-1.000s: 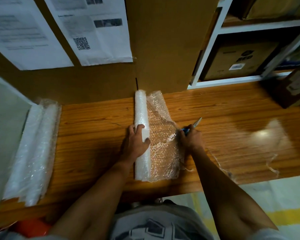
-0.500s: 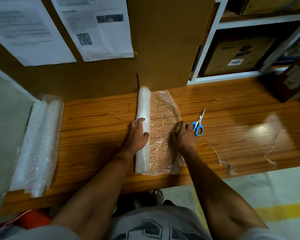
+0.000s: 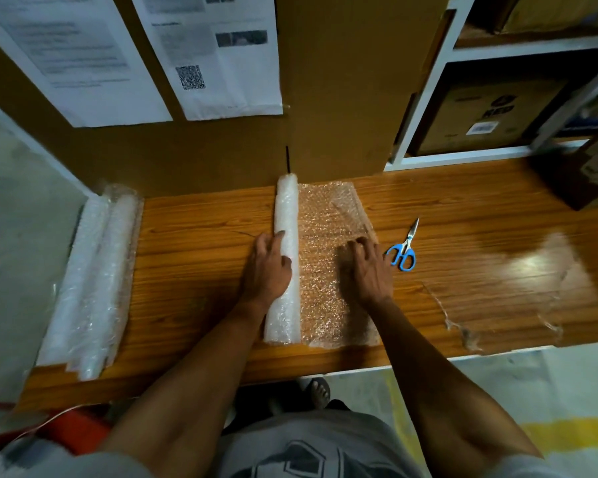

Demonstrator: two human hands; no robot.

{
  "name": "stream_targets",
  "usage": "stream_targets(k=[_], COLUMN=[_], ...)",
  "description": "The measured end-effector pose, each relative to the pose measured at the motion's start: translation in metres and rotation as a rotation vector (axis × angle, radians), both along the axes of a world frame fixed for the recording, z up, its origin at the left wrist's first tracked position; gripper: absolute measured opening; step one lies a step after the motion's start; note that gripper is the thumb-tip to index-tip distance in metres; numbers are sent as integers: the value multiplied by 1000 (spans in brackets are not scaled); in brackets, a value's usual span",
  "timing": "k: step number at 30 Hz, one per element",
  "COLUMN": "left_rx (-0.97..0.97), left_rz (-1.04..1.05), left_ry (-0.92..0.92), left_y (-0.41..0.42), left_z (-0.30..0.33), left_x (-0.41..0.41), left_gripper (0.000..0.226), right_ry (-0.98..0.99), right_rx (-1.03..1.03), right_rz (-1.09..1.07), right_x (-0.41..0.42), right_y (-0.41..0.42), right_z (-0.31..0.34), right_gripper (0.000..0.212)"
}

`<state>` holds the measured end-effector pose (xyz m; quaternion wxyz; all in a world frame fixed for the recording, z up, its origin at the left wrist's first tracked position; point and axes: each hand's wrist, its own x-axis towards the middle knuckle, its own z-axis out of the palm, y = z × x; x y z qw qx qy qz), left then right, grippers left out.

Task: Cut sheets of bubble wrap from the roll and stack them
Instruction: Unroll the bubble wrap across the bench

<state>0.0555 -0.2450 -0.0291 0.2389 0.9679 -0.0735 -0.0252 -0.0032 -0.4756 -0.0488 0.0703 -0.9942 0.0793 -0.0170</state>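
Head view: left hand (image 3: 268, 267) rests on the bubble wrap roll (image 3: 284, 257) mid-table (image 3: 194, 257); right hand (image 3: 366, 267) presses flat, fingers spread, on the unrolled sheet (image 3: 328, 219), blue scissors (image 3: 404, 248) just beside.

wall papers (image 3: 218, 53) cut off above — print too blurred.

You've got 1 bubble wrap roll (image 3: 285, 260) w/ 1 sheet (image 3: 332, 243) unrolled off it, 1 stack of rolled wrap (image 3: 94, 277) at the far left (can't tell how many rolls in it), 1 pr scissors (image 3: 404, 251), 2 hands on the job – left hand (image 3: 268, 267), right hand (image 3: 366, 267) – 2 printed papers (image 3: 218, 56) on the cardboard, 1 labelled box (image 3: 484, 115) on the shelf
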Motion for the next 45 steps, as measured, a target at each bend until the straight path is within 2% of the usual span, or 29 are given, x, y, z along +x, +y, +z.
stream_targets(k=[2,6,10,13,16,21,23,25,28,33,41,45], left_rx=[54,257,256,235,179,244,234,232,242,231,220,227], left_rz=[-107,-250,-33,131,188,31,36,75,161,174,82,76], left_ry=[30,142,166,96,2,156,156,144,159,182,136,133], left_y=[-8,-10,13,33,43,36,38,47,63,69,50,53], left_z=[4,5,-1,-2,-3,-11,-11,-10,-10,-8,-7,-9], left_x=[-7,-15,-11,-5,-2,-12,-14,-11,-5,-5,-17,-19], left_gripper=[61,64,57,53,53,78,81,83,84,84,80,80], right_ry=[73,211,274,267,220,341,363,301,236,293,405,425], right_rx=[35,92,84,59,40,173,188,196,151,146,104,164], right_rz=[76,-40,-102,-123,-73,48,66,88,31,-195,-34,-192], right_x=[-2,-7,-8,-7,-2,7,8,8,9,11,30,49], right_y=[11,13,-3,-3,4,19,22,21,12,-5,-17,-33], right_z=[-3,-9,-11,-10,-3,-3,-5,-4,-5,-2,6,9], right_gripper=[55,69,88,94,93,96,95,85,75,78,72,79])
